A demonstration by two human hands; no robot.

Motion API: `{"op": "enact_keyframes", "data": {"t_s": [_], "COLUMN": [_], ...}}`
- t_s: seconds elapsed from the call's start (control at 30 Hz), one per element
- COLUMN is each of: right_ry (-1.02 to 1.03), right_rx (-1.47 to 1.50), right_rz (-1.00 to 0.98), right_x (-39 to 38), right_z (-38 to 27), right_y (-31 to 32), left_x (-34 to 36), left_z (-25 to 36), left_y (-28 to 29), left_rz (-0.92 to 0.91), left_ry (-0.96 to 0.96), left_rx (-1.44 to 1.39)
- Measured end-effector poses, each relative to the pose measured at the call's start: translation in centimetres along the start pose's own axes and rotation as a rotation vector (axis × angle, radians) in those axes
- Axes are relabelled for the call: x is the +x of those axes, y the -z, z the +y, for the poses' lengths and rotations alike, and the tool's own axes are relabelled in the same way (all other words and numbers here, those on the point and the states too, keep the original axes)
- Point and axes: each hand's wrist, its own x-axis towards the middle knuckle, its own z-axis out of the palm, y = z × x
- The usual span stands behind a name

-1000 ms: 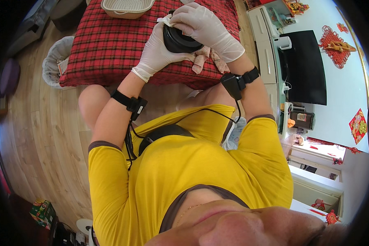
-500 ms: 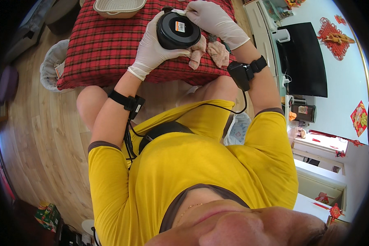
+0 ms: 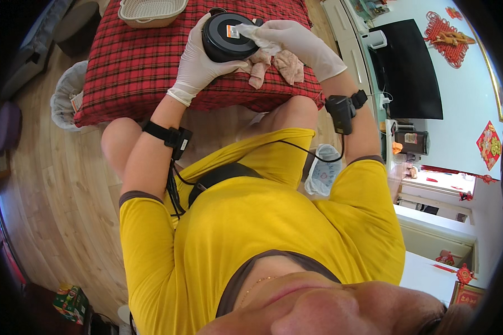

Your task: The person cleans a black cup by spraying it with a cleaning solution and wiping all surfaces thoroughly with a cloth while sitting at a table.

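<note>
A black round container (image 3: 221,49) is tipped so its flat end faces me, with a small orange-and-white sticker (image 3: 233,32) on that end. My left hand (image 3: 198,68), in a white glove, is wrapped round its left and lower side. Gloved in white as well, my right hand (image 3: 303,46) pinches a thin crumpled white wipe (image 3: 254,34), which touches the container's flat end beside the sticker. Crumpled pink cloths (image 3: 289,68) lie on the red plaid tablecloth (image 3: 140,70) below my right hand. Fingertips of the right hand are partly hidden by the wipe.
A cream woven basket (image 3: 151,23) stands at the table's far left. One lined bin (image 3: 61,109) is on the floor left of the table, another lined bin (image 3: 322,174) near my right leg. A cabinet (image 3: 349,47) and a black television (image 3: 411,70) are at the right.
My right hand has come down from the container's far edge, bringing the white wipe onto its flat end near the sticker. My left hand keeps hold of the container.
</note>
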Motion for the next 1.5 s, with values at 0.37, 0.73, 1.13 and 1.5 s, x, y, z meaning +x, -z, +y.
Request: {"op": "enact_keyframes", "data": {"t_s": [0.37,0.73,1.13,1.5], "right_ry": [0.032,0.372,0.102,0.029], "right_rx": [0.254,-0.520,-0.571,-0.408], "right_rz": [0.223,0.327,0.336,0.305], "right_x": [1.7,4.9,2.7,-0.3], "right_z": [1.4,-3.0,-4.2,-1.6], "right_y": [0.6,-2.5,-1.8,-2.8], "left_x": [0.4,0.6,0.4,0.1], "left_z": [0.6,1.4,0.8,0.3], "left_y": [0.0,0.1,-0.2,-0.1], "left_rz": [-0.026,-0.063,-0.033,-0.045], "left_ry": [-0.009,-0.021,0.002,0.009], "left_rx": [-0.048,-0.050,-0.085,-0.030]}}
